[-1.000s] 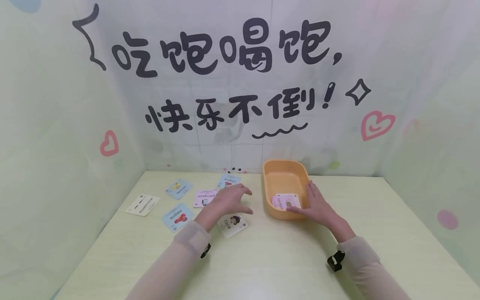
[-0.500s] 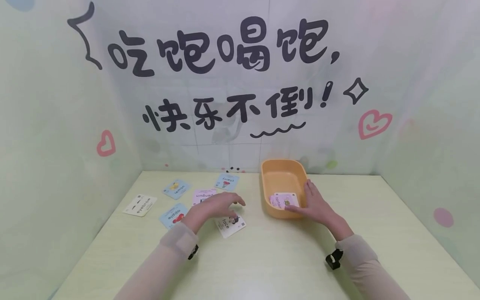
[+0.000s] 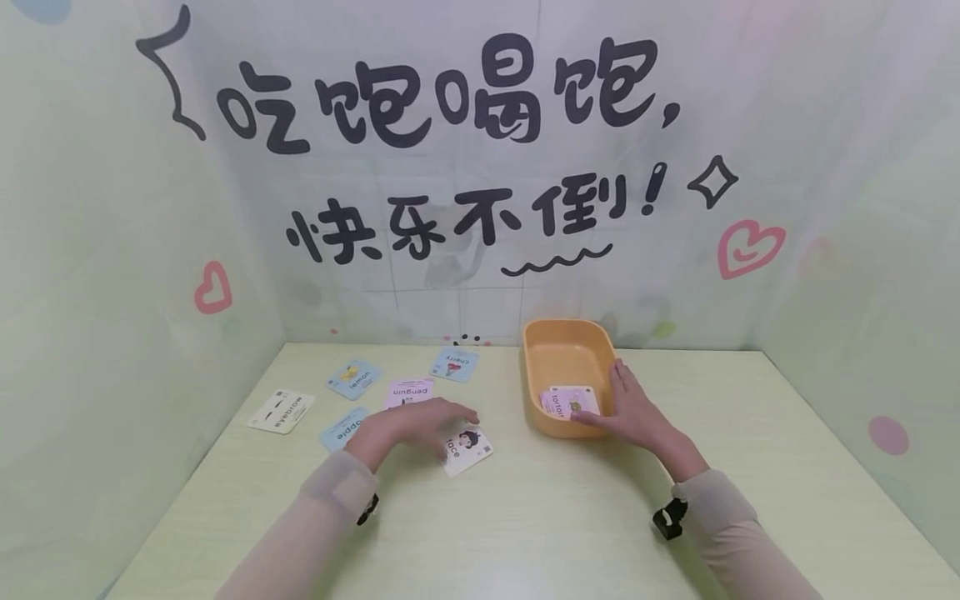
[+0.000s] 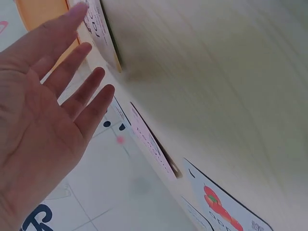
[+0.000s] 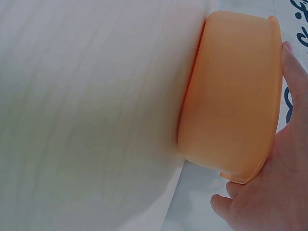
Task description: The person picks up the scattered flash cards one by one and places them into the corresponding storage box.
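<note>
My left hand [image 3: 408, 423] hovers palm down over the cards with nothing in it. Its spread fingers show in the left wrist view, just by the white "face" card [image 3: 471, 452]. Behind the hand lies the pink "penguin" card [image 3: 408, 392], and the blue "apple" card [image 3: 341, 429] is partly covered by it. At the right, my right hand [image 3: 641, 417] grips the rim of an orange plastic tray [image 3: 534, 367], thumb over the near edge and fingers along the right side. Inside the tray lies a pink "tortoise" card [image 3: 576, 400], with another pink card edge beneath it.
Farther left on the pale table [image 3: 555, 533] lie the "eyebrow" card [image 3: 281, 412] and the blue "lemon" card [image 3: 354, 379]. The "cherry" card [image 3: 453, 364] sits near the back wall. Printed curtains enclose the table at the back and both sides.
My left hand has moved left and toward me, away from the tray, uncovering the cherry card and more of the penguin card. The right hand has stayed on the tray.
</note>
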Tool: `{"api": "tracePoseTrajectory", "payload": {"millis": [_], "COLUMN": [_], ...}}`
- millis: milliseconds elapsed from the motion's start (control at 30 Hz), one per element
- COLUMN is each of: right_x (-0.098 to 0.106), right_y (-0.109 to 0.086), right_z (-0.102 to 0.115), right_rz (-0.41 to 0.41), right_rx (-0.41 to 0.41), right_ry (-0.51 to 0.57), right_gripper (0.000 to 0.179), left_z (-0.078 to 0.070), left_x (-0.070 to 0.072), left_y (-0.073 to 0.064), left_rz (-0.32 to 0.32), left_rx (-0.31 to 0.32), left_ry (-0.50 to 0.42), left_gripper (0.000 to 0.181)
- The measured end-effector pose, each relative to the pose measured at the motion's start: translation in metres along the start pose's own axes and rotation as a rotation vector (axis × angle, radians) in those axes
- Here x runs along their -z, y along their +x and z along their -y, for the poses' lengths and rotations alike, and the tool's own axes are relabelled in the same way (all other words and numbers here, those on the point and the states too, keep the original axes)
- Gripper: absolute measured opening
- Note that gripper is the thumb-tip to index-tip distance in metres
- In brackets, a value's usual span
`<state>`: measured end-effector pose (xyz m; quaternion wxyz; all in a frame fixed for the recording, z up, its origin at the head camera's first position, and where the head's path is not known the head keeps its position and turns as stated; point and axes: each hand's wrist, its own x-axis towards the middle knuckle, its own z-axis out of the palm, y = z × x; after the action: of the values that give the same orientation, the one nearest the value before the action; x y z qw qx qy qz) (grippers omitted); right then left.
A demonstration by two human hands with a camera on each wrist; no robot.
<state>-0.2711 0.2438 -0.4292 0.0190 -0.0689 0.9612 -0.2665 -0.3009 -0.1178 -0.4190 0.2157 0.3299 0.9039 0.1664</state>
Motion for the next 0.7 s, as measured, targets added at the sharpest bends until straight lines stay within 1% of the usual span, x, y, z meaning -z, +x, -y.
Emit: {"api": "tracePoseTrajectory", "payload": {"millis": [133,267,367,500,633,700], "right_x": [-0.0002,0.0001,-0.0005,-0.0016,-0.0015,-0.0008], "right_y": [0.0002,0.0003,0.0008,0.0011,0.0007,0.0005], "right_z": [-0.0009,-0.0011,-0.0013,-0.0014,-0.0018,-0.0018], "right_rz": [-0.005,-0.005,0.000,0.003,0.001,0.000], "right_rx": [0.004,0.003,-0.002,-0.004,-0.001,0.003], "right_ry": [-0.005,-0.008,0.004,0.011,0.002,0.000], "right_gripper": [0.127,0.127,0.128,0.128,0.128,0.127], "left_z": [0.0013,0.0022,0.0034,0.0055,0.0071,0.0077], "left_x": [-0.0012,-0.0024,-0.0036,-0.0053,-0.0060,-0.0058], "left_y": [-0.0020,-0.0017,-0.0016,0.0004,0.0032,0.0041], "left_rz": [0.010,0.003,0.000,-0.014,-0.038,-0.051], "left_rx": [0.005,0.012,0.016,0.025,0.054,0.068], "left_ry": [0.043,0.094,0.114,0.095,0.072,0.078], "left_gripper": [0.075,0.077,0.078,0.078,0.075,0.074]}}
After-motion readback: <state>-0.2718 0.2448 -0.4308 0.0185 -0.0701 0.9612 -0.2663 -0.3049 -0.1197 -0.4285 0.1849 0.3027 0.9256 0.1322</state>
